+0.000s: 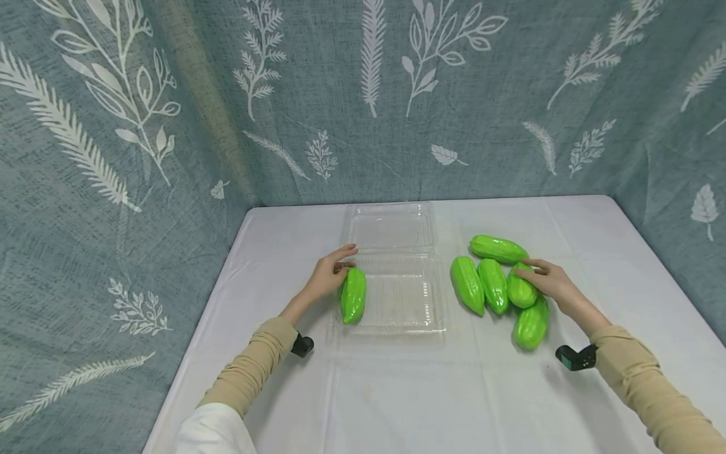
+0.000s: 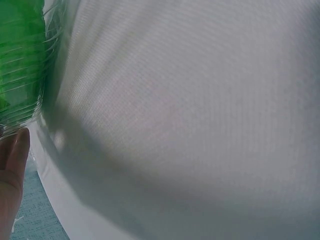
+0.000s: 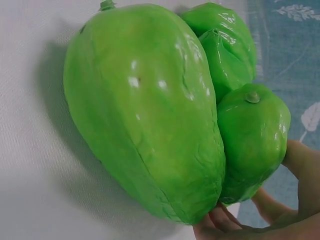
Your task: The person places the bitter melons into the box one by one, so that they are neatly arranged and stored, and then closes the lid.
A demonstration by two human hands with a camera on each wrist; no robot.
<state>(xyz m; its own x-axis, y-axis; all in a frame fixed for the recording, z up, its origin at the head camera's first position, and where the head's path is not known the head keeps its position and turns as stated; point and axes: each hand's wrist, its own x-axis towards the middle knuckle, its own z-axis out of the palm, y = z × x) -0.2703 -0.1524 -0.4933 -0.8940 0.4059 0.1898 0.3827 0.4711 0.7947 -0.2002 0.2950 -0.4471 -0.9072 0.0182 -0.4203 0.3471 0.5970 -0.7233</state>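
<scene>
Lid (image 1: pixel 391 227) near tabletop's (image 1: pixel 408 403) far edge; left hand (image 1: pixel 328 277), fingers parted, touches container (image 1: pixel 397 299); right hand (image 1: pixel 556 287) grips gourd (image 1: pixel 522 291), nub (image 3: pixel 252 97) clear only in right-wrist view.

This looks like a small curtained-off recording booth. Blue-grey fabric curtains printed with white leaves and sprigs (image 1: pixel 482 126) fill the upper frame and run down both side edges, walling in a round-cornered table covered with white cloth (image 1: pixel 408 397) at centre and bottom. Small black wrist-worn cameras (image 1: pixel 575 357) in the lower half suggest recording. The wider building cannot be told.
</scene>
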